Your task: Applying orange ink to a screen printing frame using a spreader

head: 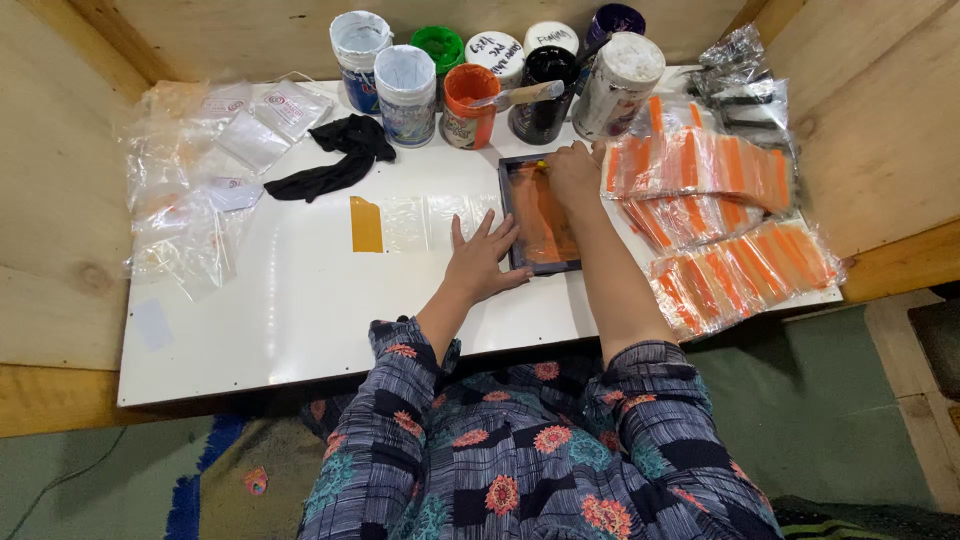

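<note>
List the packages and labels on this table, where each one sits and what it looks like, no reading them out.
Clear bags: left side, loose heap, small white labels.
Printed bags: right side, stacked, clear with orange stripes.
Paint jars: back edge, round; white, green, orange, black and purple, some with paper labels.
Printing frame: centre, dark rectangle with orange ink, left hand and right hand on it.

Clear plastic pouches [190, 190] heaped at the tabletop's left edge, some bearing small white labels with red marks. Stacked on the right, transparent packets [720, 215] printed with orange stripes, and crinkled clear wrappers [745, 75] behind them. At the back, round paint jars [405, 85], two with white lid labels [495, 48].
</note>
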